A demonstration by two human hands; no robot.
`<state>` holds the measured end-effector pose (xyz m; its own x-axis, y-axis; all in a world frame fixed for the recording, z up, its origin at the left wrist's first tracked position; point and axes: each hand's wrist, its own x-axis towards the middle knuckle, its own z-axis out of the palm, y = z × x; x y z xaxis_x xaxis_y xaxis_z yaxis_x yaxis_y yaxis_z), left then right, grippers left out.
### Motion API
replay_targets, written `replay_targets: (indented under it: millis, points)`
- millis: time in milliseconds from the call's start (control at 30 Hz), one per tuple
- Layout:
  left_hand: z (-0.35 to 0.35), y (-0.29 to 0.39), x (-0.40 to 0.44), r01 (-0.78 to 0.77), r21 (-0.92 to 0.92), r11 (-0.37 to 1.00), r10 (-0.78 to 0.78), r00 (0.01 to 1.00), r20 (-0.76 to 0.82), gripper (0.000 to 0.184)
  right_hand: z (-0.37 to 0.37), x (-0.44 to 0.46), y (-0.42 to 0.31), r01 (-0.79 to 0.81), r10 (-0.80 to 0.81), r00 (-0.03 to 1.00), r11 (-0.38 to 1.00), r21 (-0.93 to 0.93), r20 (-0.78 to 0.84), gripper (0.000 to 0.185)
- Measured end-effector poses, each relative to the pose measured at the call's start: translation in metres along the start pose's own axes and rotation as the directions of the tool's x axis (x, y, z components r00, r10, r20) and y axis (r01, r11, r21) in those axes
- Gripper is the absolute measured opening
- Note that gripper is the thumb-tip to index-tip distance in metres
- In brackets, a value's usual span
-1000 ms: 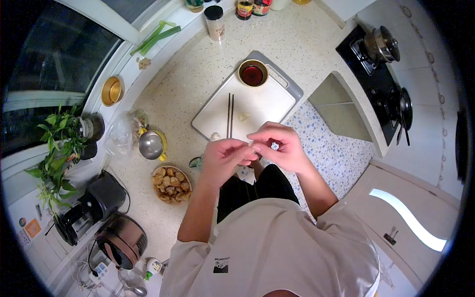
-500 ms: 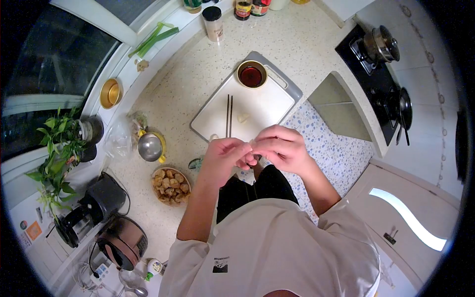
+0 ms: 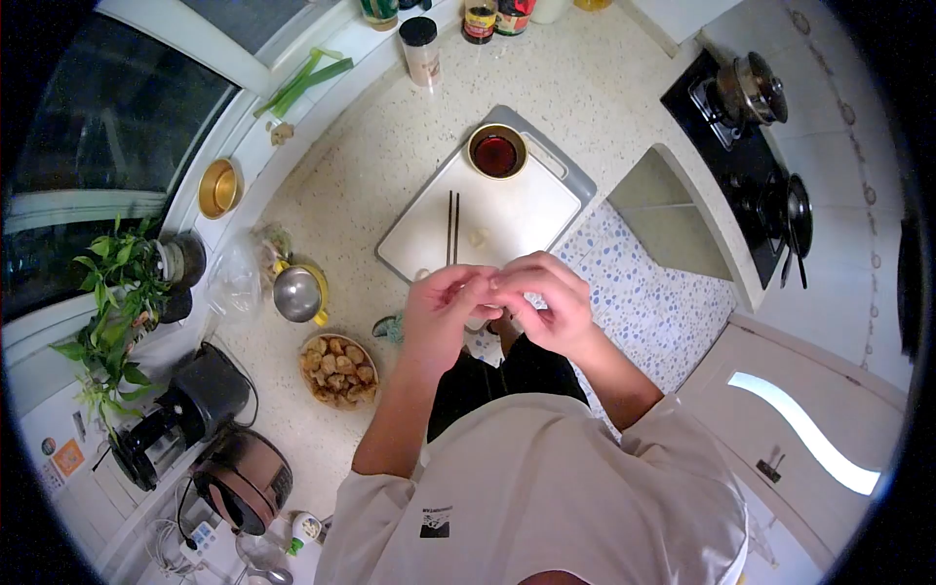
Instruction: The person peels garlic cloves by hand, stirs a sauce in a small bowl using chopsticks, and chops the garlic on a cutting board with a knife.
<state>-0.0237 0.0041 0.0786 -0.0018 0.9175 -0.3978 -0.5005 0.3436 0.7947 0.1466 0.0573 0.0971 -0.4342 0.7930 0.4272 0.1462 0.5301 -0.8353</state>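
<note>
My left hand (image 3: 447, 310) and my right hand (image 3: 548, 300) meet in front of my body, just off the near edge of the cutting board (image 3: 409, 229). Both have their fingertips pinched together on a small pale piece that looks like a garlic clove, mostly hidden by the fingers. A few similar pale cloves (image 3: 479, 238) lie on the board. Beside them are two dark chopsticks (image 3: 453, 226), their near ends close to my left hand. At the board's far end stands a bowl (image 3: 497, 151) with dark reddish liquid.
To the left are a bowl of browned chunks (image 3: 338, 370), a metal bowl with yellow edging (image 3: 300, 293) and a plastic bag (image 3: 234, 276). Green onion (image 3: 304, 86) and a gold-coloured bowl (image 3: 220, 188) rest on the sill. A rice cooker (image 3: 242, 478) stands lower left; the stove (image 3: 726, 146) is right.
My right hand has turned and shifted slightly left, its fingers more curled and its thumb now showing. My left hand has barely moved. Both still meet at the fingertips.
</note>
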Motion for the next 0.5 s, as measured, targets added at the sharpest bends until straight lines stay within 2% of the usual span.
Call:
replay_targets:
  millis: [67, 167, 267, 367, 500]
  points:
    - [0.002, -0.002, -0.001, -0.063, 0.022, 0.998, 0.062, 0.997, 0.036, 0.017, 0.004, -0.003, 0.000, -0.087, 0.089, 0.993, 0.996, 0.033, -0.077, 0.016]
    - [0.005, -0.009, -0.002, -0.168, -0.032, 0.985, 0.170, 0.984, 0.049, 0.019, 0.007, -0.009, 0.003, -0.126, 0.134, 0.985, 0.989, 0.076, -0.110, 0.015]
    - [0.009, -0.005, -0.003, -0.127, -0.047, 0.991, 0.129, 0.991, 0.035, 0.017, 0.006, -0.007, -0.002, -0.206, 0.223, 0.966, 0.969, 0.135, -0.128, 0.013]
    - [0.000, 0.000, -0.003, -0.093, 0.102, 0.990, 0.082, 0.991, 0.105, 0.016, -0.005, -0.002, -0.002, -0.229, 0.231, 0.973, 0.951, 0.206, 0.016, 0.013]
    - [-0.001, 0.013, -0.004, -0.002, 0.114, 0.993, -0.015, 0.988, 0.154, 0.016, -0.023, 0.011, 0.002, -0.155, 0.133, 0.979, 0.978, 0.137, 0.156, 0.012]
